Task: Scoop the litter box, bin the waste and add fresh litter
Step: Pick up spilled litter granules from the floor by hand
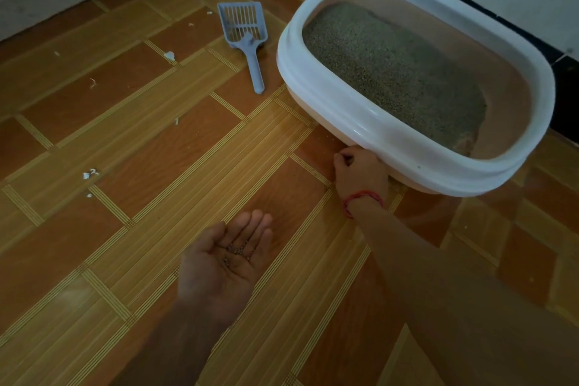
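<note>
Left hand (224,263): flat, palm up, cradling dark litter grains (236,249).
Right hand (360,172): curled beside white oval plastic litter box (313,81); contents unclear.
Blue slotted plastic scoop (247,37): upper centre, handle toward right hand.

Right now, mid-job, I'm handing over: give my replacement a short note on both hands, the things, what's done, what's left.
Left hand: open, palm up, a few litter grains on it.
Right hand: fingers curled low beside the litter box; any pinch is hidden.
Scoop: unheld, on the floor left of the box.
Done: cannot tell whether scooping is finished.
Left: likely put the grains away; no bin or fresh litter in view.
</note>
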A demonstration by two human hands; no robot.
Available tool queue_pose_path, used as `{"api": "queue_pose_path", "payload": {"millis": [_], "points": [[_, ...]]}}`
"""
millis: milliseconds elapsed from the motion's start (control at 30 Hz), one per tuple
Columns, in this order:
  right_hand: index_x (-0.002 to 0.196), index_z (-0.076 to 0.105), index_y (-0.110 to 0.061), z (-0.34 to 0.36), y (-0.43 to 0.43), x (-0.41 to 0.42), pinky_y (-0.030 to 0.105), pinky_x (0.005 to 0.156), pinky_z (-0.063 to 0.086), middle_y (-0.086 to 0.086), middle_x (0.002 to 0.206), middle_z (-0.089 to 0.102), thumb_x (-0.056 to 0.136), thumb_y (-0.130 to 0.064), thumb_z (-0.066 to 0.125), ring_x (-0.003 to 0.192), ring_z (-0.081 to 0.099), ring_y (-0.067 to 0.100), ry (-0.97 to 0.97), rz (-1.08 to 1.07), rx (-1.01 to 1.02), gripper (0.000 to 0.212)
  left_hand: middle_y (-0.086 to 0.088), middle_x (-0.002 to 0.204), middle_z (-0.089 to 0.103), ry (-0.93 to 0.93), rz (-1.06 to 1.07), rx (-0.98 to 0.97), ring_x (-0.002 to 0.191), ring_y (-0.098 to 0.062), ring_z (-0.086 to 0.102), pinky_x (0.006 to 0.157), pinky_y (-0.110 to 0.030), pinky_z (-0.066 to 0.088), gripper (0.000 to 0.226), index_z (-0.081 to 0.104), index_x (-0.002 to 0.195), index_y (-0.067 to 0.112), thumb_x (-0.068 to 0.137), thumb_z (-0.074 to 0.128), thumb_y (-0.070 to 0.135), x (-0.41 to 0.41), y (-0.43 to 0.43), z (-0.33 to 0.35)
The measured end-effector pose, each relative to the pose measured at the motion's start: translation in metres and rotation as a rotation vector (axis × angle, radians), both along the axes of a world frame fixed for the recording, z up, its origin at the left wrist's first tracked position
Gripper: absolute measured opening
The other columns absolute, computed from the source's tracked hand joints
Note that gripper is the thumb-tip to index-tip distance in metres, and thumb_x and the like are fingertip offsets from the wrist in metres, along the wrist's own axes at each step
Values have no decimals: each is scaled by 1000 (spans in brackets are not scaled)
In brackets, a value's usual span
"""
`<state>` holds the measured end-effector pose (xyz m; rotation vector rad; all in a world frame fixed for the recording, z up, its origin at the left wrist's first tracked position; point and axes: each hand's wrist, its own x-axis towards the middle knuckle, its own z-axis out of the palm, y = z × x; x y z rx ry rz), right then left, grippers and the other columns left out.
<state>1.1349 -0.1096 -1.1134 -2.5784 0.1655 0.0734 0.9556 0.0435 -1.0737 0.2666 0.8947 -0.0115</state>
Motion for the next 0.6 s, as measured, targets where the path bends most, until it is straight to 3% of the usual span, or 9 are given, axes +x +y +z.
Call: {"api": "queue_pose_path", "payload": {"millis": [167, 400, 600], "points": [[90, 69, -24, -3, 3, -1, 29, 65, 52, -4, 78, 64, 96, -30, 49, 74, 62, 17, -7, 35, -58, 22, -22, 108, 74, 7, 0, -5, 99, -35, 74, 80, -47, 61, 52, 77, 78, -7, 103, 40, 18, 0, 0, -4], [92, 67, -27, -4, 7, 1, 38, 76, 56, -5, 86, 69, 96, -33, 50, 83, 64, 18, -25, 82, -7, 18, -22, 110, 74, 8, 1, -9, 100, -35, 73, 82, -48, 60, 48, 75, 84, -7, 104, 40, 19, 1, -1, -4], [89, 69, -28, -5, 11, 4, 34, 74, 54, -7, 84, 68, 94, -32, 56, 82, 63, 15, -24, 147, -33, 15, -21, 107, 74, 11, 7, -15, 99, -34, 74, 81, -47, 61, 51, 77, 78, -6, 103, 40, 19, 0, 1, -6]]}}
